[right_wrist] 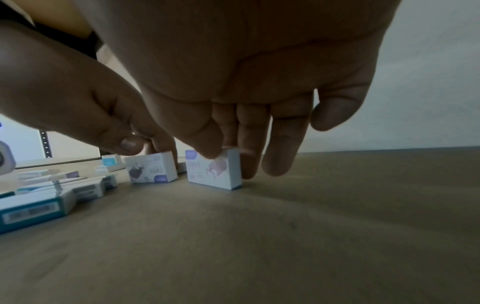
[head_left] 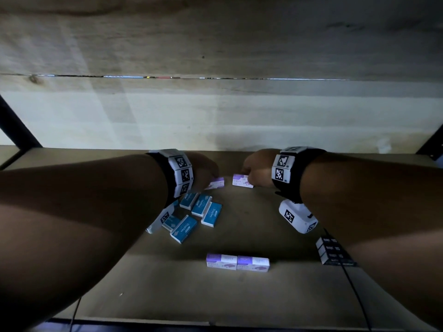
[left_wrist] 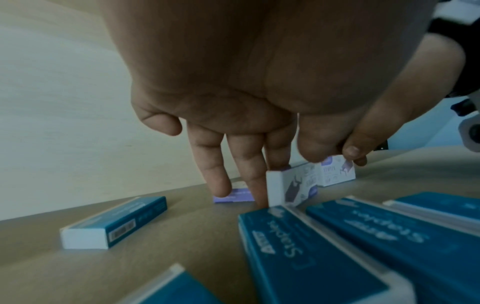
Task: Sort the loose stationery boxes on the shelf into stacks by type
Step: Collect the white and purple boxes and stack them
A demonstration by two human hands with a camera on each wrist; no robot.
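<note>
Toward the back edge of the shelf (head_left: 275,298), near its middle, you have one small purple staple box under each hand. Your left hand (head_left: 203,171) pinches the left purple box (head_left: 217,182) between thumb and forefinger, the other fingers hanging straight beside it with the little finger curled in; the box stands on a long edge, its long axis running left to right along the back edge. Your right hand (head_left: 257,171) pinches the right purple box (head_left: 241,181) the same way, thumb on the near face and fingers behind it, and it too stands upright with its long axis parallel to the back edge, a narrow gap between the two. These look like light, stiff cardboard cartons with smooth printed faces, so they should lift easily but may slide between dry fingertips; judge the grip best across the two broad faces near the middle, not at the end flaps, which could pop open. Two more purple boxes (head_left: 237,261) lie end to end near the front edge, likely the place these belong. The blue staple boxes (head_left: 199,215) lie flat and scattered toward the left, pointing at mixed angles, not yet stacked. A black-and-white stack (head_left: 330,250) sits by the right edge.
</note>
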